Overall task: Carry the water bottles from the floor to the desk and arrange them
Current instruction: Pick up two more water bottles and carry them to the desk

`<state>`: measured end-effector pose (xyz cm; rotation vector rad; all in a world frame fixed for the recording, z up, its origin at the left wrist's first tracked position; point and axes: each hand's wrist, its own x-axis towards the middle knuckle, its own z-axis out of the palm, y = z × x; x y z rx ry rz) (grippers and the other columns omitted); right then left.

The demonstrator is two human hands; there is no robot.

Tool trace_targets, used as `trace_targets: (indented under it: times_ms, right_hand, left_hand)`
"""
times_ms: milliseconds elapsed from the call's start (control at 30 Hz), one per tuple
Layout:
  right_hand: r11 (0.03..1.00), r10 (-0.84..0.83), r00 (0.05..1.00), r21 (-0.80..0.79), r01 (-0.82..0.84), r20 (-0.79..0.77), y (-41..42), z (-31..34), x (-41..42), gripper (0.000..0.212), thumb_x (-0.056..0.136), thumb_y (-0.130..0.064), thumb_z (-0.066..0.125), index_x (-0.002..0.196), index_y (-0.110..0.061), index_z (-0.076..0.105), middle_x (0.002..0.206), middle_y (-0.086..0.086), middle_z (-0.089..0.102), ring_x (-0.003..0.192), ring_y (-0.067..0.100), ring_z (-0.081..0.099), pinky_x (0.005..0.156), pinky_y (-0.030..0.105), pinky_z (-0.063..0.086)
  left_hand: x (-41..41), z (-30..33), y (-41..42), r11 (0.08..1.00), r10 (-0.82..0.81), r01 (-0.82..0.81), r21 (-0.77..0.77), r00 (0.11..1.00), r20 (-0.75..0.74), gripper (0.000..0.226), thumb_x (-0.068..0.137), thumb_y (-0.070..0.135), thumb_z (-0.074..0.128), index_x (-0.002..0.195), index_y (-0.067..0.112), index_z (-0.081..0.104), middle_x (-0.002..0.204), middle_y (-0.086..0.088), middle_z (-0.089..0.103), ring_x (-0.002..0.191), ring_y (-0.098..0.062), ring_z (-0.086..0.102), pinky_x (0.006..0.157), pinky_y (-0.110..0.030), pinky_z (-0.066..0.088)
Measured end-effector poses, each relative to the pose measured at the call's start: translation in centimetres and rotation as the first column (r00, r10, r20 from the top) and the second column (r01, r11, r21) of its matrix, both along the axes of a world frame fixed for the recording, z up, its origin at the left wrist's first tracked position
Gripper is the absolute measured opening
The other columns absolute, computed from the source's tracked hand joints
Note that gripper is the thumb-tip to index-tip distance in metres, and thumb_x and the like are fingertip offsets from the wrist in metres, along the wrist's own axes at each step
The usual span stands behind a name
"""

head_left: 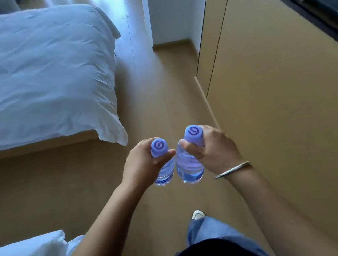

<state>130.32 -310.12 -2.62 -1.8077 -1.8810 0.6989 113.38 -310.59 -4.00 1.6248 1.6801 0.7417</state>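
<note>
Beside the bed (pixel 28 72), your left hand (pixel 140 165) and right hand (pixel 215 149) each have fingers wrapped round a water bottle (pixel 162 164), (pixel 189 162); both lifted, no surface visible yet.

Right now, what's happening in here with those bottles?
A person is walking through a bedroom with a water bottle in each hand. The left hand grips one purple-capped bottle by its neck, and the right hand grips the other bottle the same way. Both bottles hang upright, side by side, above the wooden floor, close together. A white bed lies to the left and a tan wall panel to the right. No desk surface is plainly in view, so neither bottle is set down yet.
</note>
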Motion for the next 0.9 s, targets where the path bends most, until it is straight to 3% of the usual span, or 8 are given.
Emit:
trace_targets:
  times_ms: [233, 433, 700, 800, 900]
  right_hand:
    - [0.995, 0.084, 0.995, 0.048, -0.087, 0.052, 12.2, 0.3, 1.1, 0.038, 0.083, -0.051, 0.056, 0.093, -0.014, 0.059, 0.094, 0.006, 0.06, 0.092, 0.028, 0.053, 0.072, 0.033, 0.04]
    - [0.995, 0.09, 0.995, 0.05, -0.092, 0.032, 20.7, 0.1, -0.2, 0.035, 0.082, -0.05, 0.056, 0.09, -0.016, 0.06, 0.093, 0.005, 0.061, 0.089, 0.027, 0.054, 0.072, 0.031, 0.039]
    - [0.999, 0.041, 0.999, 0.01, -0.042, 0.012, 33.2, 0.5, -5.5, 0.037, 0.083, -0.049, 0.058, 0.087, -0.013, 0.059, 0.092, 0.009, 0.061, 0.087, 0.028, 0.055, 0.074, 0.035, 0.044]
    - [1.0, 0.011, 1.0, 0.008, -0.011, -0.015, 37.3, 1.2, -7.9, 0.036, 0.082, -0.049, 0.059, 0.086, -0.013, 0.059, 0.089, 0.008, 0.06, 0.084, 0.027, 0.055, 0.073, 0.036, 0.045]
    - [1.0, 0.007, 0.998, 0.003, -0.007, -0.058, 41.0, 1.3, -9.9, 0.037, 0.082, -0.046, 0.06, 0.088, -0.01, 0.06, 0.09, 0.011, 0.061, 0.084, 0.028, 0.057, 0.075, 0.038, 0.047]
  left_hand:
    - [1.3, 0.5, 10.7, 0.993, 0.111, -0.114, 0.026, 0.99, 0.083, 0.019, 0.077, 0.025, 0.074, 0.084, 0.01, 0.066, 0.082, -0.005, 0.068, 0.082, -0.024, 0.062, 0.078, -0.041, 0.049]
    - [-0.3, 0.3, 19.0, 0.995, 0.094, -0.096, 0.039, 0.995, 0.045, 0.026, 0.078, 0.031, 0.072, 0.082, 0.006, 0.064, 0.079, -0.011, 0.067, 0.08, -0.03, 0.062, 0.076, -0.046, 0.05]
    - [-6.4, 0.7, 32.4, 0.996, 0.031, -0.036, 0.079, 0.997, 0.064, 0.029, 0.074, 0.029, 0.076, 0.079, 0.003, 0.064, 0.077, -0.017, 0.066, 0.069, -0.025, 0.055, 0.072, -0.044, 0.048]
    - [-9.2, 1.4, 37.3, 0.997, -0.006, 0.002, 0.079, 0.999, 0.042, 0.038, 0.065, 0.042, 0.073, 0.077, 0.007, 0.064, 0.074, -0.014, 0.066, 0.072, -0.032, 0.059, 0.071, -0.044, 0.049]
    - [-11.4, 1.9, 41.6, 0.998, -0.028, 0.023, 0.059, 0.997, 0.078, 0.044, 0.061, 0.046, 0.066, 0.076, 0.004, 0.064, 0.075, -0.018, 0.066, 0.068, -0.029, 0.056, 0.073, -0.047, 0.05]
